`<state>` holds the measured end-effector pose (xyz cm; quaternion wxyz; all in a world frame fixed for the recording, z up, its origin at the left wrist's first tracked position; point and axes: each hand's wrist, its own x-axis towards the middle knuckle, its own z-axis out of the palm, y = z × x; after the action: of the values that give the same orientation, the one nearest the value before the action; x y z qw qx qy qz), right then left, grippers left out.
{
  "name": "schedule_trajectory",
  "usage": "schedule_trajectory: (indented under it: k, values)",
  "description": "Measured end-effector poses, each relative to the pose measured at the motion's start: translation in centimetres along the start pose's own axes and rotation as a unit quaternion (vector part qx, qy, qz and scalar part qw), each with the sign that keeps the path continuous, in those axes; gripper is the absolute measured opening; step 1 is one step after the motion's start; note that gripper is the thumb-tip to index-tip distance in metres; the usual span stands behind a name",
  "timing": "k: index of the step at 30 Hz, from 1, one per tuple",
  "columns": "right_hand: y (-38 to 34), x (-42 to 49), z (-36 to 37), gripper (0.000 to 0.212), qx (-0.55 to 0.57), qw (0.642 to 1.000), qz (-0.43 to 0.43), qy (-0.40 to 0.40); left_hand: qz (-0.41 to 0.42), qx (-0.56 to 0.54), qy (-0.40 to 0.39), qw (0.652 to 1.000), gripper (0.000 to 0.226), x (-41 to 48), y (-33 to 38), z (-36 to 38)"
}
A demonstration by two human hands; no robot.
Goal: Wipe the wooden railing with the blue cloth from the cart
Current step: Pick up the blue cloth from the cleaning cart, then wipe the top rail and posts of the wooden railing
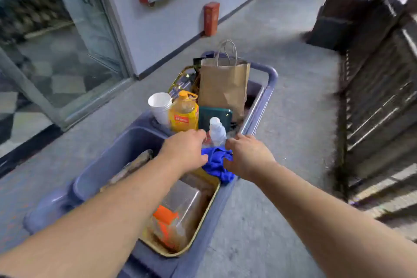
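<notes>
Your left hand [184, 150] and right hand [247, 156] flank the crumpled blue cloth [216, 162] at the cart's [272, 79] right edge, both touching it, fingers curled (grip hidden); its bulk trails toward you, nearer the right.

Both bare forearms extend forward from the lower edge of the view and converge toward the centre. Left hand [185, 149]: back facing up, fingers curled downward, knuckles leading. Right hand [247, 156]: back facing up, fingers bent under and hidden, thumb side turned inward. The two hands lie near each other, not touching.
</notes>
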<state>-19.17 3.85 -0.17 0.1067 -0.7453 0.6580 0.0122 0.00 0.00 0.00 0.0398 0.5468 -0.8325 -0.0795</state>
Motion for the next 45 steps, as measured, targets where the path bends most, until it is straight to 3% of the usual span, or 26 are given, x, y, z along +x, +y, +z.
schedule_trajectory:
  k: [4,11,13,17,19,21,24,26,29,31,34,37,41,45]
  values:
    - [-0.2,0.9,5.4,0.049,-0.012,0.996,-0.009,-0.085,0.012,-0.002,-0.069,0.998,0.043,0.2,-0.1,4.2]
    - [0.2,0.9,9.0,0.049,0.016,0.987,0.021,-0.157,0.017,-0.024,-0.11,0.994,0.05,0.8,-1.1,6.7]
    - [0.2,0.2,8.0,0.048,0.051,0.992,0.015,-0.116,0.023,-0.041,-0.098,0.994,0.054,0.9,-0.9,6.6]
    - [0.1,-2.4,3.3,0.055,0.121,0.992,-0.011,0.041,0.047,-0.105,-0.067,0.991,0.071,1.5,0.4,5.3]
    - [0.9,-4.4,0.5,0.056,0.132,0.984,-0.01,0.122,0.059,-0.115,-0.052,0.99,0.063,2.4,1.9,4.1]
    - [2.7,-7.1,-2.3,0.056,0.136,0.97,0.022,0.202,0.081,-0.113,-0.028,0.99,0.038,3.5,4.1,2.6]
    - [6.7,-11.8,-5.7,0.058,0.111,0.951,0.088,0.276,0.131,-0.128,0.005,0.983,0.012,5.1,9.2,0.2]
    - [10.1,-15.6,-7.6,0.053,0.085,0.938,0.15,0.299,0.187,-0.146,0.031,0.971,0.011,5.8,14.2,-1.6]
    - [15.1,-21.5,-9.3,0.027,0.087,0.9,0.281,0.321,0.273,-0.165,0.045,0.947,0.012,5.7,23.1,-4.0]
    - [18.0,-25.6,-10.0,0.032,0.109,0.877,0.351,0.309,0.325,-0.184,0.049,0.926,0.01,4.8,29.7,-5.2]
    - [21.2,-30.0,-10.2,0.056,0.141,0.885,0.35,0.272,0.401,-0.201,0.043,0.893,0.01,2.9,38.5,-6.6]
    - [24.7,-34.4,-10.2,0.035,0.182,0.871,0.381,0.251,0.46,-0.187,0.018,0.868,0.009,1.2,46.3,-7.3]
    - [32.1,-42.5,-8.3,0.011,0.214,0.798,0.462,0.323,0.506,-0.128,-0.069,0.85,0.007,-0.6,57.3,-5.5]
    - [33.2,-44.3,-9.0,0.02,0.177,0.784,0.462,0.375,0.539,-0.039,-0.071,0.839,0.011,0.2,59.2,-4.1]
